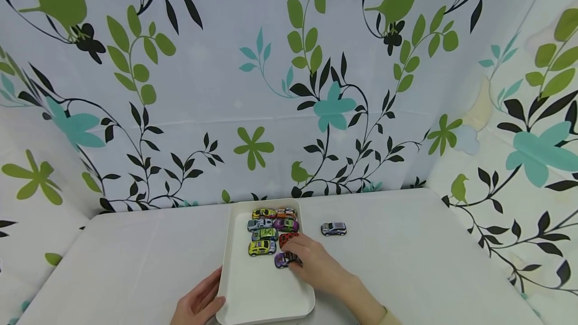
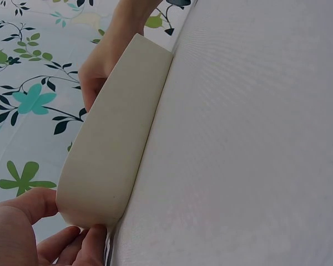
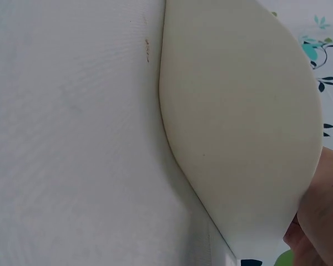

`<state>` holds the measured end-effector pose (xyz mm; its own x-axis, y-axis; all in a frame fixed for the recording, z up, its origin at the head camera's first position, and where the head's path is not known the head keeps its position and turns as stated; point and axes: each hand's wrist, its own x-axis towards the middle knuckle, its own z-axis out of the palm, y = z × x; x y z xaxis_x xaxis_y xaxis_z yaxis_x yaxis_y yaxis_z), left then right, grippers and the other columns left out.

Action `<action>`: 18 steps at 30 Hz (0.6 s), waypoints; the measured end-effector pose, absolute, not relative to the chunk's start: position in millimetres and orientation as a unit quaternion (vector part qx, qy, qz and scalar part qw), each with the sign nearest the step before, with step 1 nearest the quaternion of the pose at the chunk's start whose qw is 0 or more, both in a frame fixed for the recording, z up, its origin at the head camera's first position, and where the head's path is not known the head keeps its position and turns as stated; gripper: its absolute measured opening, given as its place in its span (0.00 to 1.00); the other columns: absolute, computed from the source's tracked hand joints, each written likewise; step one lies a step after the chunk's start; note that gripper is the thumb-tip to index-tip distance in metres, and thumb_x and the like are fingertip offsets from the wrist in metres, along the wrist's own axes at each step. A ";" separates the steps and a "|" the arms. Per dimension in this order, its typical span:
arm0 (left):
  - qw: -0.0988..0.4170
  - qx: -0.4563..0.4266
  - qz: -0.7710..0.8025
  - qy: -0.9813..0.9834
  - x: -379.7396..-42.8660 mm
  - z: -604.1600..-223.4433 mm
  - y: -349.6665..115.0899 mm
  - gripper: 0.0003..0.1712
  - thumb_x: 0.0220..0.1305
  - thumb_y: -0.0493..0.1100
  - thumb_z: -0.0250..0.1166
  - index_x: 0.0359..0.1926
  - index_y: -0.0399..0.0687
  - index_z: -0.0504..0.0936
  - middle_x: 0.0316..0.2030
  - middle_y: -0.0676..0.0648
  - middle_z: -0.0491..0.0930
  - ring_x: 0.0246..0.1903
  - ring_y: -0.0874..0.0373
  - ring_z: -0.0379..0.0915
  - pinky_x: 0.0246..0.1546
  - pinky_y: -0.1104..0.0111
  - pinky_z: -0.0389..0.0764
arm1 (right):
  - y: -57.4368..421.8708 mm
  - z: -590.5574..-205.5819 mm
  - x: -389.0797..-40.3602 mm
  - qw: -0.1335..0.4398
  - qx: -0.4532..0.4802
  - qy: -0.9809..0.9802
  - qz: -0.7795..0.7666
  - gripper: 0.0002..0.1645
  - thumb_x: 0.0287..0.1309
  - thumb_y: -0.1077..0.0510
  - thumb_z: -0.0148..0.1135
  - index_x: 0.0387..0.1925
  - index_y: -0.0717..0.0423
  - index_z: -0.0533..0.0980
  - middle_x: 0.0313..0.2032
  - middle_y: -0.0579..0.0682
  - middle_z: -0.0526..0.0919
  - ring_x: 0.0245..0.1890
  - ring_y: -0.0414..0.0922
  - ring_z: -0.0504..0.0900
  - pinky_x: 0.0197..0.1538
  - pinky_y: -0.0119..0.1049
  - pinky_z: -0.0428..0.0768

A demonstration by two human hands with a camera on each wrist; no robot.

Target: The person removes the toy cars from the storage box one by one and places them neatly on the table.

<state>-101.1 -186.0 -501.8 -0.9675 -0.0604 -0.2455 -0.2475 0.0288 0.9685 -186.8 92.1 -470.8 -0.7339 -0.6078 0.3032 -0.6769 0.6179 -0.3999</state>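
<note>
A person's left hand [image 1: 198, 301] rested against the near left side of a white tray [image 1: 257, 290], its fingers loosely bent along the outer wall. Over the tray's right side, the right hand [image 1: 316, 264] held a purple car [image 1: 282, 260], apparently pinched between thumb and fingers; whether its wheels touched the tray floor could not be told. Just beyond it sat a red car [image 1: 286, 238], partly covered by the hand, with a yellow car [image 1: 262, 248] to the left. The step in hand looked to be setting the purple car at the near end of the right column; the next move called for squaring it with the yellow car and letting go without nudging the red one. Farther in stood a green car [image 1: 264, 234], a gray car [image 1: 259, 224], a magenta car [image 1: 286, 225], an orange car [image 1: 286, 213] and a second yellow car [image 1: 264, 213]. Outside, on the table [image 1: 406, 265], a lone silver car [image 1: 333, 228] seemed the likely next pick. A patterned cloth [image 1: 203, 104] hung behind.
</note>
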 end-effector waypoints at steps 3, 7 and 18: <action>0.069 -0.106 0.688 0.714 -101.4 -501.9 -186.2 0.42 0.60 0.41 0.72 0.71 0.33 0.65 0.70 0.31 0.64 0.69 0.36 0.63 0.56 0.64 0.82 | 92.5 -470.6 -187.0 0.066 0.365 -0.894 0.253 0.19 0.56 0.64 0.72 0.50 0.55 0.82 0.50 0.45 0.83 0.53 0.41 0.80 0.59 0.32 0.81; 0.070 -0.107 0.687 0.715 -101.0 -501.6 -186.1 0.42 0.60 0.41 0.72 0.71 0.32 0.65 0.70 0.31 0.64 0.69 0.36 0.63 0.56 0.64 0.82 | 92.6 -470.7 -186.5 0.064 0.367 -0.895 0.246 0.19 0.56 0.64 0.72 0.51 0.56 0.82 0.50 0.45 0.84 0.53 0.41 0.80 0.59 0.32 0.82; 0.064 -0.108 0.684 0.718 -101.3 -500.9 -186.4 0.41 0.61 0.41 0.72 0.71 0.33 0.66 0.70 0.32 0.65 0.69 0.37 0.62 0.57 0.67 0.81 | 92.2 -472.4 -186.8 0.065 0.373 -0.893 0.243 0.17 0.57 0.62 0.72 0.49 0.55 0.83 0.48 0.45 0.84 0.51 0.41 0.81 0.58 0.33 0.82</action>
<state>-101.3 -186.4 -500.9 -0.9687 -0.0676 -0.2390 -0.2421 0.0405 0.9694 -186.8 92.2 -472.4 -0.7135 -0.6346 0.2969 -0.6976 0.6040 -0.3855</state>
